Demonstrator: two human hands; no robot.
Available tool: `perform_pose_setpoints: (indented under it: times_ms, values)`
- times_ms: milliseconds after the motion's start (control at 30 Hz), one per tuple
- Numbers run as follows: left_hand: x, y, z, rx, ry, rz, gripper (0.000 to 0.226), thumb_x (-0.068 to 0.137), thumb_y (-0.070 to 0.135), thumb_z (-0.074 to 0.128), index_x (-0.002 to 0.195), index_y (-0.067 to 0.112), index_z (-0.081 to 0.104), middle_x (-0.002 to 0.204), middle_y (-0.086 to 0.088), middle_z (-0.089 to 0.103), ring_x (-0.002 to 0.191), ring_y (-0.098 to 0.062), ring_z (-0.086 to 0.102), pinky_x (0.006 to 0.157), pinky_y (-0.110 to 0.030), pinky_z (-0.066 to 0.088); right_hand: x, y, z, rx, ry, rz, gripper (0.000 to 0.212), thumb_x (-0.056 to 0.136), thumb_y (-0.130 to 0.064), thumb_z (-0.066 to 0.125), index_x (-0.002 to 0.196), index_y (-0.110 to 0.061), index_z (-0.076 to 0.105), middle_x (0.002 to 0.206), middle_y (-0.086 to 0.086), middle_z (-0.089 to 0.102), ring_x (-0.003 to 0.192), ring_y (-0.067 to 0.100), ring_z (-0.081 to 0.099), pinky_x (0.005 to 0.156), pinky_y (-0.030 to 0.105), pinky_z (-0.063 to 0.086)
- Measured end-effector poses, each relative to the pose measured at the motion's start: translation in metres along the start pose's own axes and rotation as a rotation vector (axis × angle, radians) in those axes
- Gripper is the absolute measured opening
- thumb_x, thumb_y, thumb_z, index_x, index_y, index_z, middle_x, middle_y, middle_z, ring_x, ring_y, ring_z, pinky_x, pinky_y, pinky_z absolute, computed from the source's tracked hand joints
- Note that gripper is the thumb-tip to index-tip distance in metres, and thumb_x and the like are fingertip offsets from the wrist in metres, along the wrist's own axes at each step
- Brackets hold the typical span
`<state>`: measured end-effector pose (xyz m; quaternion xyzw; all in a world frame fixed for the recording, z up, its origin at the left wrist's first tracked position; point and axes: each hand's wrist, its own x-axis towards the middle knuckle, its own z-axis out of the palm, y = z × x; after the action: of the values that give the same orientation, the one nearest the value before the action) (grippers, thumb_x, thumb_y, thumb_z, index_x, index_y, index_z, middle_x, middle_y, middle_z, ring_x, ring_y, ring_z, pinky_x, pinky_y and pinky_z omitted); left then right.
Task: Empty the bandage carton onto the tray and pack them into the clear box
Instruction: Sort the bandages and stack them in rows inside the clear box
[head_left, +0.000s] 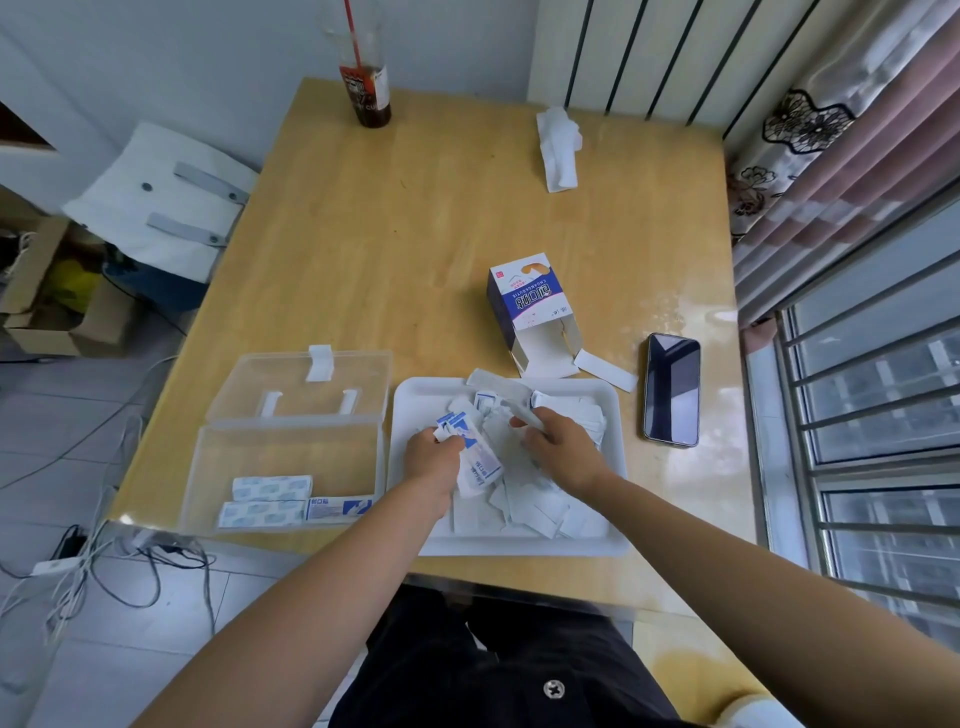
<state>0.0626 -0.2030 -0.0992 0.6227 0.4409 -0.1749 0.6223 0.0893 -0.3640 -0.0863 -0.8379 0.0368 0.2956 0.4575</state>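
Your left hand (434, 457) has its fingers curled round a small bunch of wrapped bandages (475, 460) (blue print facing up). Your right hand (558, 447) is pinching a single white strip (523, 414) between thumb and fingertips. Both hands sit low in the middle of the frame, over the white tray (519, 548).

Progress-wise, I'd say the dumping part is done. The bandage carton (535, 317) lies on its side just above the tray with its flaps open, and what shows of the inside looks empty. Packing has barely started though. The clear box (208, 467), touching the tray's left edge, has only a few bandages (270, 501) lined up along its near wall. The big loose pile (524, 509) is on the tray under your hands, so most of the job is left.

Watch the strays. One loose strip (605, 370) lies on the table (441, 234) right by the carton's mouth, and another (493, 382) hangs over the tray's far rim.

Nothing really blocks the short hop leftward into the box, since its lid (301, 384) is flipped back and open. The phone (671, 389) sits just right of the tray, out of your path. A crumpled tissue (558, 148) and a drink cup (366, 88) are way up at the top of the frame, well apart from everything.
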Motion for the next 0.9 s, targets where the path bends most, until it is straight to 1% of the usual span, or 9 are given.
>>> perform_pose_setpoints:
  times_ms: [100,200,333,467,567,633,700,800,900]
  values:
    - [0.007,-0.001,-0.001,0.071,0.057,0.028,0.013,0.093,0.004,0.047,0.094,0.009,0.06,0.095,-0.011,0.063,0.091,-0.032,0.064,0.056,-0.024,0.045,-0.007,-0.006,-0.001,-0.086,-0.035,-0.084,0.025,0.096,-0.013,0.044,0.114,-0.01,0.062,0.1,0.008,0.061,0.091,0.024,0.053,0.075,0.03,0.042]
    - [0.016,0.003,-0.003,0.107,0.112,0.047,0.014,0.092,0.005,0.047,0.089,0.01,0.06,0.091,-0.01,0.063,0.087,-0.032,0.064,0.065,-0.03,0.047,-0.009,-0.007,-0.002,-0.03,-0.098,-0.051,0.037,0.101,-0.016,0.036,0.134,-0.012,0.051,0.113,0.006,0.049,0.112,0.023,0.047,0.093,0.028,0.035]
    - [0.026,0.005,-0.006,0.243,0.082,0.096,0.016,0.087,0.004,0.048,0.091,0.007,0.063,0.095,-0.013,0.066,0.092,-0.032,0.064,0.075,-0.034,0.052,-0.008,-0.002,-0.004,-0.038,-0.139,-0.021,0.045,0.099,-0.012,0.038,0.144,-0.015,0.039,0.12,0.004,0.046,0.113,0.018,0.046,0.086,0.021,0.035]
    - [0.007,0.011,-0.005,0.534,0.209,0.289,0.04,0.088,0.01,0.056,0.127,0.001,0.051,0.129,-0.018,0.051,0.123,-0.034,0.048,0.097,-0.039,0.043,-0.007,-0.004,-0.009,0.185,-0.109,-0.03,0.043,0.094,-0.005,0.041,0.132,-0.02,0.052,0.12,-0.001,0.059,0.106,0.014,0.054,0.08,0.018,0.042]
    - [-0.014,0.016,0.001,0.354,0.168,0.447,0.032,0.093,0.021,0.054,0.123,0.011,0.051,0.12,-0.007,0.051,0.114,-0.023,0.049,0.093,-0.032,0.041,-0.002,-0.008,-0.008,0.26,-0.101,-0.035,0.046,0.094,-0.003,0.043,0.136,-0.021,0.049,0.123,-0.005,0.059,0.107,0.012,0.055,0.079,0.018,0.041]
    - [-0.028,0.022,0.012,0.115,-0.096,0.286,0.026,0.093,0.034,0.054,0.111,0.015,0.057,0.103,0.0,0.061,0.096,-0.015,0.058,0.081,-0.027,0.046,-0.002,-0.012,-0.005,0.294,-0.116,-0.048,0.049,0.096,-0.005,0.047,0.141,-0.023,0.041,0.117,-0.006,0.058,0.103,0.009,0.055,0.081,0.019,0.041]
    - [-0.028,0.023,0.027,-0.059,-0.214,0.065,0.03,0.094,0.038,0.052,0.113,0.016,0.059,0.107,-0.004,0.067,0.096,-0.016,0.064,0.076,-0.027,0.05,-0.003,-0.017,-0.002,0.273,-0.155,-0.054,0.054,0.097,-0.01,0.05,0.146,-0.023,0.031,0.104,-0.006,0.052,0.092,0.007,0.052,0.079,0.018,0.041]
    - [-0.021,0.019,0.042,-0.195,-0.153,-0.039,0.031,0.095,0.033,0.046,0.119,0.018,0.056,0.111,-0.008,0.067,0.099,-0.024,0.065,0.083,-0.039,0.055,-0.002,-0.022,-0.004,0.253,-0.221,-0.05,0.055,0.096,-0.017,0.054,0.145,-0.021,0.027,0.118,-0.004,0.051,0.094,0.007,0.055,0.078,0.014,0.044]
    - [-0.013,0.02,0.047,-0.315,-0.141,-0.041,0.034,0.09,0.031,0.043,0.113,0.015,0.063,0.107,-0.01,0.069,0.098,-0.027,0.064,0.094,-0.044,0.05,0.01,-0.015,-0.026,0.221,-0.052,-0.078,0.036,0.095,-0.017,0.054,0.13,-0.017,0.049,0.098,-0.002,0.064,0.088,0.009,0.061,0.087,0.028,0.047]
